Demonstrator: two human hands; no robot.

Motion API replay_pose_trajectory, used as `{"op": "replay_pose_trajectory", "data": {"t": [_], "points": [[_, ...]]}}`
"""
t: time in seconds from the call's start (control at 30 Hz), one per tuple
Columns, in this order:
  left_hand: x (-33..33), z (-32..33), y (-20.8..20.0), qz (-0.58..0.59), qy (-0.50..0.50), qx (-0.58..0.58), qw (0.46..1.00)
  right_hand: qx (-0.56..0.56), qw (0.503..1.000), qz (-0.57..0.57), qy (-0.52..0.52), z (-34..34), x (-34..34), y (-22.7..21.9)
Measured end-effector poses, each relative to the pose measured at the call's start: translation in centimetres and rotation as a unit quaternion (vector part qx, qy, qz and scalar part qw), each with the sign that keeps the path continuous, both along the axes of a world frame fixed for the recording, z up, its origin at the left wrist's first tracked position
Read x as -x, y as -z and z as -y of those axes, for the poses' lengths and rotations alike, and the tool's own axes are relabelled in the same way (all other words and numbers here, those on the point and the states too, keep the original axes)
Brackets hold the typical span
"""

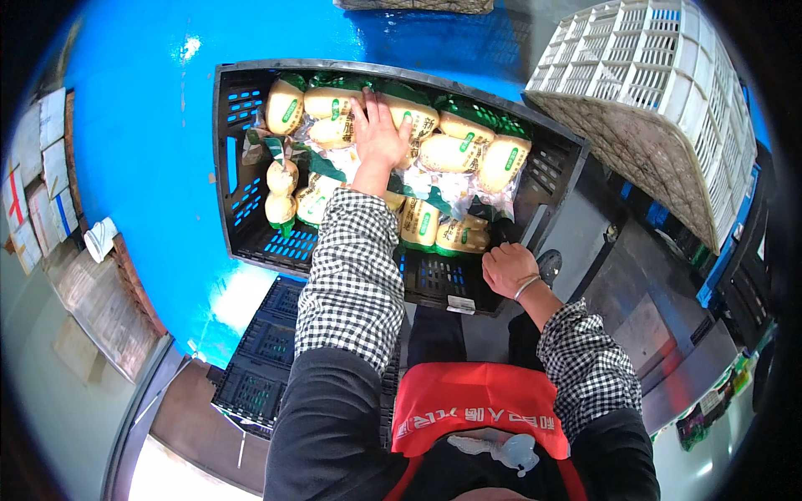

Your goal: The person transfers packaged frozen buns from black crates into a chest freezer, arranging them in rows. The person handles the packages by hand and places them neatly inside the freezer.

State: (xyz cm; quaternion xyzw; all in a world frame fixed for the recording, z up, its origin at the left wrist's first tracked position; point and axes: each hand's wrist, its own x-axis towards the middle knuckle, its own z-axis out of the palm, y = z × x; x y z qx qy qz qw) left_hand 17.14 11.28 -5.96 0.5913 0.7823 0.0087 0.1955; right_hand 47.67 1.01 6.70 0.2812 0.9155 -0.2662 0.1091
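A black plastic crate (pixel 224 167) holds several pale yellow butternut squashes (pixel 444 154) in clear bags with green ends. My left hand (pixel 379 138) reaches over the crate and lies on the bagged squashes in the far row, its fingers spread out. My right hand (pixel 510 270) is closed around the rim at the crate's near right corner. A smaller squash (pixel 281 190) in its bag lies by the crate's left side. My left forearm hides part of the near row.
White slatted crates (pixel 610 75) with a dirty side stand at the right. A stack of dark crates (pixel 259 346) is below at the left. The floor (pixel 134 184) is shiny blue. White boxes (pixel 52 150) line the far left, and a grey metal surface (pixel 635 309) is at the right.
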Motion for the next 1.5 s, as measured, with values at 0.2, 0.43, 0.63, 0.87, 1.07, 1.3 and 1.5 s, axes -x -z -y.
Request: {"op": "replay_pose_trajectory", "data": {"t": [0.2,0.43,0.63,0.87,1.07,1.3,1.5], "points": [[1.1,2.1,-1.4,0.0,-0.048,-0.025,0.999,0.025,0.999,0.025,-0.022,0.2,-0.4,0.3],[0.9,3.4,-8.9,0.077,-0.07,-0.222,0.97,0.044,0.998,0.009,-0.049,-0.3,-0.2,0.3],[-11.2,13.0,-20.7,0.117,0.022,-0.101,0.988,0.118,0.978,-0.134,0.112,-0.8,-1.1,-5.8],[-33.9,17.4,-31.0,0.358,0.069,-0.067,0.929,0.146,0.849,-0.249,0.442,8.1,-19.8,-22.4],[-59.6,11.9,-45.7,0.391,0.42,-0.161,0.803,-0.273,0.656,-0.195,0.676,18.8,-48.6,-39.9],[-85.5,16.9,-52.8,0.382,0.679,-0.134,0.612,-0.28,0.175,0.014,0.944,43.1,-66.6,-36.6],[-92.8,29.0,-49.0,0.328,0.714,0.211,0.581,-0.004,0.059,-0.418,0.907,45.6,-68.8,-34.6]]}}
